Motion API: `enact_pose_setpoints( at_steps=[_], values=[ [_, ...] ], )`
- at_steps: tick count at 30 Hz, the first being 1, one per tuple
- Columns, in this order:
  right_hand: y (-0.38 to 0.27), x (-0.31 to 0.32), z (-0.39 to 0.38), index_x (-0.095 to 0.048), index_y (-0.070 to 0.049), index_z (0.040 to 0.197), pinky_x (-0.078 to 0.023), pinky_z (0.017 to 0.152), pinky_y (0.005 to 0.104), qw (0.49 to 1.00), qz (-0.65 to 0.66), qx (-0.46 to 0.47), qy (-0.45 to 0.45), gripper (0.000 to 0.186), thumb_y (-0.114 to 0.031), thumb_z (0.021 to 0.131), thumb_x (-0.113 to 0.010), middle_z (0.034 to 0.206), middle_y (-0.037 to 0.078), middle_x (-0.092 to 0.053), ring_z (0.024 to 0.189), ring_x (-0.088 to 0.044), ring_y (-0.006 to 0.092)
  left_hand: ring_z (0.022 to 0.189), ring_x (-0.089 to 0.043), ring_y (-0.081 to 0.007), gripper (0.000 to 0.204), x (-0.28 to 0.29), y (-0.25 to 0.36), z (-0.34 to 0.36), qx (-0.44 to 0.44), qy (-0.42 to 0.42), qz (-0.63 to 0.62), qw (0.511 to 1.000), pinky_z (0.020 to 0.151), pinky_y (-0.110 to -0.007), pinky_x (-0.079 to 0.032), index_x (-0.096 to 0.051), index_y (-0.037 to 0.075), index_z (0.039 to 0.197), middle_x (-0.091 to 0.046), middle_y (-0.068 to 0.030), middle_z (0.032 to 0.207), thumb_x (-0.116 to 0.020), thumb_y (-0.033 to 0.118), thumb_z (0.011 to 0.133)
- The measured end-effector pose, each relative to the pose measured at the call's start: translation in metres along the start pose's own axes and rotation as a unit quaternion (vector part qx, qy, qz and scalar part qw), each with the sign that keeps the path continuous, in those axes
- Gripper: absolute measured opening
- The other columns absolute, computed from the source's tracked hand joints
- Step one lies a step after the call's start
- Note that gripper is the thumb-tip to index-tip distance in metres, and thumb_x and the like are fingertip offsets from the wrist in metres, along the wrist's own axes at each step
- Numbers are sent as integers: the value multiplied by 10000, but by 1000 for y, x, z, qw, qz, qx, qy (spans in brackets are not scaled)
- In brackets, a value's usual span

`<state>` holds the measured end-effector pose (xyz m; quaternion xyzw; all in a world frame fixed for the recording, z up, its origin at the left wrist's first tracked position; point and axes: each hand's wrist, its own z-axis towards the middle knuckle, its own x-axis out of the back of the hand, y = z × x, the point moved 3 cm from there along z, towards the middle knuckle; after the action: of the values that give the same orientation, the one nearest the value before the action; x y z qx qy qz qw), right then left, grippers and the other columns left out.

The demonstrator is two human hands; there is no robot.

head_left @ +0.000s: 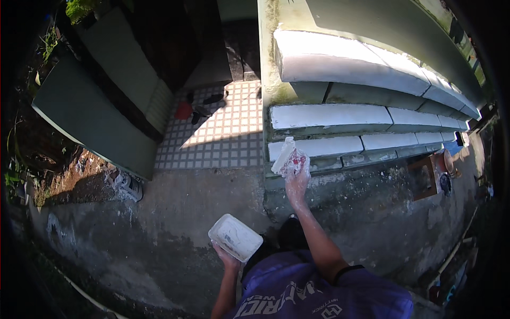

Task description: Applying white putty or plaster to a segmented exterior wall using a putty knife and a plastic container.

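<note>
While the fingers of the left hand point(228, 259) supported a white rectangular tub point(244, 229) above the concrete floor point(180, 212), those of the right hand point(297, 184) were wrapped around a white-smeared applicator point(285, 156) near the lowest white-topped ledge point(332, 148), where a slackened grip might have dropped it.

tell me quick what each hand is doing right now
Left hand: holding a white rectangular tub.
Right hand: closed on a white-coated item, exact kind unclear.

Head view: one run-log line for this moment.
left hand: holds white tray; right hand: grips white-coated object; nearby: white-topped ledges; ledge contact: unclear
</note>
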<state>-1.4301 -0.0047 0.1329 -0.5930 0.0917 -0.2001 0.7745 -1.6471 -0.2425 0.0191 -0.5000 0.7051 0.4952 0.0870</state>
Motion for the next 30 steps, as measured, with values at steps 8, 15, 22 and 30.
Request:
enact_pose_setpoints(
  at_steps=[8, 15, 22, 30],
  values=[
    [-1, 5, 8, -475, 49, 1282, -468, 910, 407, 989, -117, 92, 5, 383, -92, 926, -499, 1144, 227, -580, 1034, -592, 352, 1242, -492, -308, 713, -31, 15, 37, -21, 31, -9, 999, 1027, -477, -422, -368, 153, 1435, -457, -69, 1400, -243, 653, 943],
    [-4, -38, 7, -488, 91, 1265, -494, 886, 426, 978, -144, 148, -32, 347, -32, 941, -468, 1185, 265, -523, 1047, -572, 403, 1211, -520, -308, 705, -52, 23, 55, -5, -1, -22, 1000, 1012, -488, -434, -386, 153, 1424, -501, -74, 1356, -263, 651, 940],
    [-4, -32, 2, -503, 73, 1263, -498, 874, 429, 979, -146, 141, -6, 353, -13, 921, -487, 1138, 264, -550, 1034, -576, 410, 1244, -493, -313, 696, -57, 34, 108, 3, -46, 32, 998, 1037, -483, -413, -394, 138, 1420, -484, -85, 1383, -255, 632, 950],
    [-14, -59, 8, -436, -9, 1382, -544, 776, 414, 948, -314, 40, -33, 521, 3, 866, -510, 1258, 214, -521, 1000, -611, 373, 1217, -520, -312, 661, -79, 60, 177, 80, -124, 45, 988, 1004, -503, -443, -415, 164, 1410, -506, -66, 1365, -279, 615, 946]
  ],
)
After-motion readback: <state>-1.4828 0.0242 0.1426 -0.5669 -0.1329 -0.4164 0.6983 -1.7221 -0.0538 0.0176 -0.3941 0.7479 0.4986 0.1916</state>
